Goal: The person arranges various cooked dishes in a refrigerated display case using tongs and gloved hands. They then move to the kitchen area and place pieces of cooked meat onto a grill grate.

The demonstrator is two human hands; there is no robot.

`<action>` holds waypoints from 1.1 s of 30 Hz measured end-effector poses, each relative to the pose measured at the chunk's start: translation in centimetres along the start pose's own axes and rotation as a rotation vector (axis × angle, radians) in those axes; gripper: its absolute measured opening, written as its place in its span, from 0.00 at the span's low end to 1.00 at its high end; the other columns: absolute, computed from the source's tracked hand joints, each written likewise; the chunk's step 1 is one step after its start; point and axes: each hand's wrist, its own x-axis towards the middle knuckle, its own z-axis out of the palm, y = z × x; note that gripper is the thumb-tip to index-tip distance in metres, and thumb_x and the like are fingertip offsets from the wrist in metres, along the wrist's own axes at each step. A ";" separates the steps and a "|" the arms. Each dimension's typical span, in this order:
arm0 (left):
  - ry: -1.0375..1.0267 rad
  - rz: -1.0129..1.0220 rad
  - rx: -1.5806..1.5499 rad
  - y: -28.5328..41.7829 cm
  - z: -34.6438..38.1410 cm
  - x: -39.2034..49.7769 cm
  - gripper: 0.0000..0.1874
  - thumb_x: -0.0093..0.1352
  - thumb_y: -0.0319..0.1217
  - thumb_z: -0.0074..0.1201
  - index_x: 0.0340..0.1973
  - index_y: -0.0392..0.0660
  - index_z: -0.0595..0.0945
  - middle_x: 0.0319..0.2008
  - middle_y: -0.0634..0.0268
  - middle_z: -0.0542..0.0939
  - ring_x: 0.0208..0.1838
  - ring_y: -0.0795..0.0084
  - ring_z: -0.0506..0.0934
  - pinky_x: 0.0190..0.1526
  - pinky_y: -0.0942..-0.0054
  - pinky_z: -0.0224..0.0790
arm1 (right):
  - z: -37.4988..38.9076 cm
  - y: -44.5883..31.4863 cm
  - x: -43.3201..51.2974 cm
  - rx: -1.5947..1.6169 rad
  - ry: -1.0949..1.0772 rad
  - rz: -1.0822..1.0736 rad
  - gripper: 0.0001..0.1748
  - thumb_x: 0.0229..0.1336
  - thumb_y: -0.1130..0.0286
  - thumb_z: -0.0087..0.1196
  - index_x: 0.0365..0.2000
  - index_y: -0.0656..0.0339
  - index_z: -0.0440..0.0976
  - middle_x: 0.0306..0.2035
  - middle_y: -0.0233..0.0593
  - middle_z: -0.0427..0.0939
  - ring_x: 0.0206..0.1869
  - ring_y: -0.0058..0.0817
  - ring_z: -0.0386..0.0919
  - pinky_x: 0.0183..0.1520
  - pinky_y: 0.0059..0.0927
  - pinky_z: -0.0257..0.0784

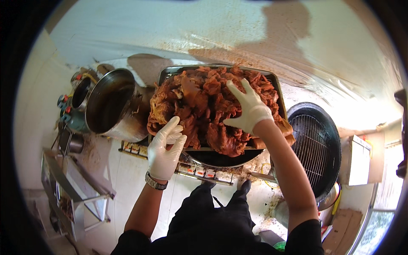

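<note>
A large heap of reddish-brown cooked meat (194,102) fills a metal tray (277,83) in front of me and spills over its near edge. The tray rests above a dark round pan (223,159). Both my hands wear whitish gloves. My left hand (165,146) is at the tray's near left edge, beside the meat, fingers apart. My right hand (250,110) is spread over the right part of the heap, its fingertips on or just above the meat; contact is hard to tell. Neither hand holds a piece.
A large metal stockpot (134,124) stands left of the tray, with smaller pots and gas cylinders (75,119) beyond. Burner stands with knobs (204,173) run below. At right is a round black vessel with a wire grate (307,143). A metal cart (76,197) stands lower left.
</note>
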 end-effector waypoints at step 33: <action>0.082 -0.119 0.120 4.0 12.4 3.3 0.23 0.79 0.22 0.64 0.69 0.40 0.82 0.69 0.58 0.84 0.67 0.69 0.84 0.71 0.68 0.77 | -2.8 19.6 -1.6 1.668 0.051 0.012 0.40 0.61 0.64 0.80 0.70 0.61 0.76 0.58 0.43 0.87 0.49 0.28 0.88 0.43 0.31 0.92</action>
